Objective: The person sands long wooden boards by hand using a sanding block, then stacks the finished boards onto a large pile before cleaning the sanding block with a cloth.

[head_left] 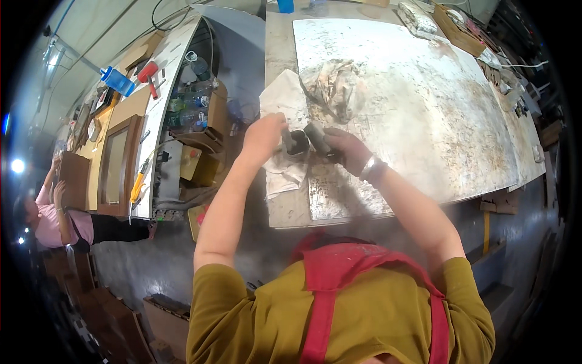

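My left hand [265, 139] is closed, its fingertips pinching a short grey piece [287, 141] at the rim of a small dark open-topped container [299, 145]. That container rests on a crumpled whitish cloth [284, 97] along the table's left edge. Close by on the right, my right hand [350, 149], its fingers darkened, grips a dark grey block [316, 137] tilted toward the container. What the block is exactly I cannot make out. Beyond both hands lies a rumpled, stained rag [339, 85].
A stained white board [424, 121] covers much of the table. At the far right stands a cardboard tray [458, 30]. Left, across a gap, are a box of plastic bottles [215, 115], a bench with a wooden frame [118, 164], and a person [63, 224] holding a brown panel.
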The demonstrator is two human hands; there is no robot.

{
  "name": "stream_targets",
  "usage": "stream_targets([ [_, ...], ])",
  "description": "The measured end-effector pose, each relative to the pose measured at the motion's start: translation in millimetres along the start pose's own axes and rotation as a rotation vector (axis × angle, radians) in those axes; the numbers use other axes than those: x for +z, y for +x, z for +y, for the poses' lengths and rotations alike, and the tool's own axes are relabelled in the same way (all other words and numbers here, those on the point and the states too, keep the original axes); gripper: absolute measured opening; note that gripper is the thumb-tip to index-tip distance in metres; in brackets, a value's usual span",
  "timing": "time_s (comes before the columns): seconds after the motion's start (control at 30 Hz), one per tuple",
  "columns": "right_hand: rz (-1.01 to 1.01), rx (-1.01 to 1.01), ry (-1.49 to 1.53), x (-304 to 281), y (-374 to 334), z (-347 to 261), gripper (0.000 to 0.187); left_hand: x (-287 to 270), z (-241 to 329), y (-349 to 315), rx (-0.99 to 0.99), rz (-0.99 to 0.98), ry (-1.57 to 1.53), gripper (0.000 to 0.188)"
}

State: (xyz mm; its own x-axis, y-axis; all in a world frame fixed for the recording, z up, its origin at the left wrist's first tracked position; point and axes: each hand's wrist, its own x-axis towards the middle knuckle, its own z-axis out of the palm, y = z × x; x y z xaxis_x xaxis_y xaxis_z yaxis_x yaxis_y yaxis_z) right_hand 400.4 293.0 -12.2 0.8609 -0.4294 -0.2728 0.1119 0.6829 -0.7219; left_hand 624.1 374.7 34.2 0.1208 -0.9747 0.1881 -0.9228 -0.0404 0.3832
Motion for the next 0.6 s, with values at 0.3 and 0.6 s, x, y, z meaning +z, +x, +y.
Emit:
stream_targets([
  [0.3,0.193,-0.381,-2.000,24.1,-24.7,-15.8,0.039,13.7,-5.7,-1.6,-0.099,-0.062,0.036,0.019],
  [0.6,-0.102,-0.072,0.480,-73.7,-138.2,34.1,0.041,-1.4,12.6,0.7,0.030,0.224,0.024,0.027],
])
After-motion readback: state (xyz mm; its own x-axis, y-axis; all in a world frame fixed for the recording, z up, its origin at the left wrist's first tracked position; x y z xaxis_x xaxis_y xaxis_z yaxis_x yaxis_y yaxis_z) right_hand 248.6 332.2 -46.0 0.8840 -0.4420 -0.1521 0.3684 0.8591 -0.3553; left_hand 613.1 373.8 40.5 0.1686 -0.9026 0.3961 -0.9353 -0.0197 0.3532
